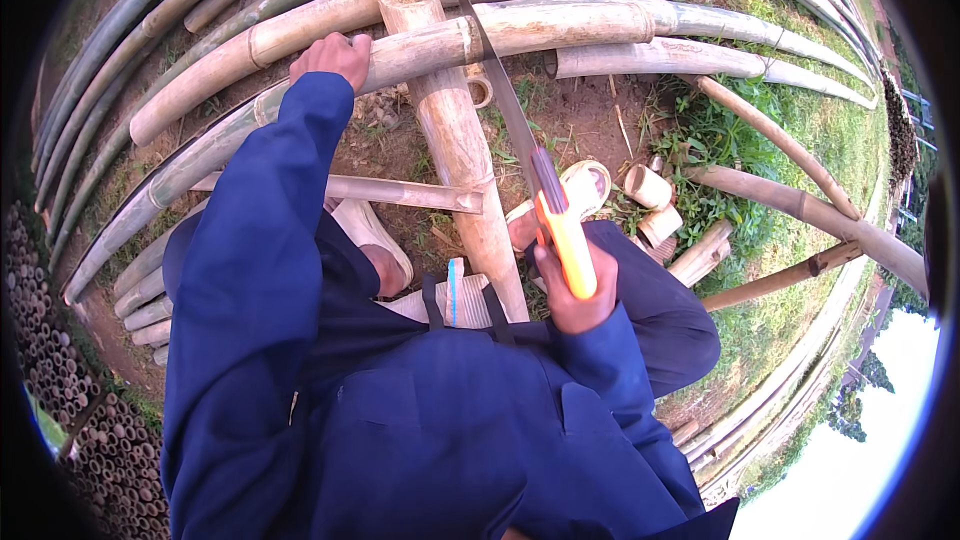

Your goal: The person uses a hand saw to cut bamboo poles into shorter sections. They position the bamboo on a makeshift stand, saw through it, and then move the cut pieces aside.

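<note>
A long bamboo pole (pixel 570 24) runs across in front of me, lying over a thick upright-set bamboo log (pixel 455 125) that slopes away from between my legs. My left hand (pixel 332 62) is closed over the pole, left of where it crosses the log. In my right hand (pixel 582 292) is the orange handle of a hand saw (pixel 517 125). The saw's blade points away from me and crosses the pole just right of the log. How deep the teeth sit in the pole I cannot tell.
Several bamboo poles (pixel 110 40) lie at the left. Short cut bamboo pieces (pixel 650 187) lie right of my foot, by green weeds. Slanting poles (pixel 810 202) stand farther right. A thinner bamboo length (pixel 410 192) reaches the log. Stacked bamboo (pixel 110 460) fills the lower left.
</note>
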### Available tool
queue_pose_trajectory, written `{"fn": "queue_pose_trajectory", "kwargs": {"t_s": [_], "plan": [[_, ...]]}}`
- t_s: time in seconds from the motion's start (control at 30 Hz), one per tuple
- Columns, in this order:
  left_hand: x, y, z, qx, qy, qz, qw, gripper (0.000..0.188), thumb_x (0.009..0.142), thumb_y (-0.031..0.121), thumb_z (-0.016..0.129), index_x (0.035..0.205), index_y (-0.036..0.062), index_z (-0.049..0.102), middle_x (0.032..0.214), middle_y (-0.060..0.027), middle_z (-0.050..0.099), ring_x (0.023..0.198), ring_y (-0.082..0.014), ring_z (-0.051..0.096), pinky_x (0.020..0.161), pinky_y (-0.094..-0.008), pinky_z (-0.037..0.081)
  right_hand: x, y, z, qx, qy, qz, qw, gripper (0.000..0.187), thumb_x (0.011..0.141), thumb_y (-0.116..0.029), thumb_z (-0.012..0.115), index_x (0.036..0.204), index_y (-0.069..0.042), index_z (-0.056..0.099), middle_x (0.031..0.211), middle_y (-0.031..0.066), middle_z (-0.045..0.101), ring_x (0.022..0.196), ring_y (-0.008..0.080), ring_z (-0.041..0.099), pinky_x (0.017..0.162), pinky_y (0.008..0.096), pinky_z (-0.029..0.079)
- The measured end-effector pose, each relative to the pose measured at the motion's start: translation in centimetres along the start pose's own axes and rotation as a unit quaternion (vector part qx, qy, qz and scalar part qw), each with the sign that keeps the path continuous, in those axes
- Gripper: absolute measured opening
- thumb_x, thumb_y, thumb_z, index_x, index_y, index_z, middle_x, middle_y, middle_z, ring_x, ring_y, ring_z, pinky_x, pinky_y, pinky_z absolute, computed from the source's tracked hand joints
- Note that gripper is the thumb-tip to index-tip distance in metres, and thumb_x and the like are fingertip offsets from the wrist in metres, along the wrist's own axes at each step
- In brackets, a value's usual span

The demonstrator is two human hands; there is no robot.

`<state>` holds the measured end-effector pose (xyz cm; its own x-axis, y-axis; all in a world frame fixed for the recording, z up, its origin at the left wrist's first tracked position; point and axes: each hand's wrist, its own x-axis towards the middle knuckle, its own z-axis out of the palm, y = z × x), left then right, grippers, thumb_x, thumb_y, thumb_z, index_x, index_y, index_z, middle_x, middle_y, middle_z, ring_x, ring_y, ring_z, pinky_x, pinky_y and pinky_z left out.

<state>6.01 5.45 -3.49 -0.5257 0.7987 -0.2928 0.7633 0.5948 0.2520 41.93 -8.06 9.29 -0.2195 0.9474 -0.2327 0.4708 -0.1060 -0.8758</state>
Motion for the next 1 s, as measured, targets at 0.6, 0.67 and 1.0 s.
{"fn": "queue_pose_trajectory", "kwargs": {"t_s": [0.6, 0.67, 1.0], "plan": [[0.5, 0.7, -0.4, 0.006, -0.015, 0.000, 1.000, 0.060, 0.093, 0.049, 0.044, 0.107, 0.0003, 0.076, 0.115, -0.0281, 0.071, 0.113, -0.0439, 0.067, 0.103, -0.0495, 0.048, 7.2, 2.4, 3.3, 0.033, 0.015, -0.014, 0.999, 0.012, 0.090, -0.006, 0.072, 0.083, 0.002, 0.066, 0.062, 0.0118, 0.061, 0.056, 0.0160, 0.059, 0.054, 0.0358, 0.045], [0.9, 0.7, -0.7, 0.003, -0.005, 0.019, 1.000, 0.062, 0.094, 0.050, 0.043, 0.110, -0.0009, 0.074, 0.116, -0.0290, 0.070, 0.114, -0.0444, 0.066, 0.103, -0.0502, 0.047, 11.1, 1.6, 4.9, 0.014, 0.031, -0.082, 0.996, 0.016, 0.089, -0.008, 0.072, 0.082, 0.004, 0.064, 0.061, 0.0084, 0.057, 0.057, 0.0141, 0.053, 0.056, 0.0363, 0.045], [0.5, 0.3, -0.7, 0.001, -0.010, -0.005, 1.000, 0.062, 0.094, 0.050, 0.042, 0.106, -0.0005, 0.076, 0.114, -0.0283, 0.071, 0.111, -0.0454, 0.067, 0.103, -0.0500, 0.048, -5.0, 2.6, -1.1, -0.013, -0.005, 0.037, 0.999, 0.032, 0.090, 0.002, 0.070, 0.122, 0.005, 0.070, 0.100, 0.0181, 0.075, 0.091, 0.0213, 0.075, 0.083, 0.0312, 0.056]]}}
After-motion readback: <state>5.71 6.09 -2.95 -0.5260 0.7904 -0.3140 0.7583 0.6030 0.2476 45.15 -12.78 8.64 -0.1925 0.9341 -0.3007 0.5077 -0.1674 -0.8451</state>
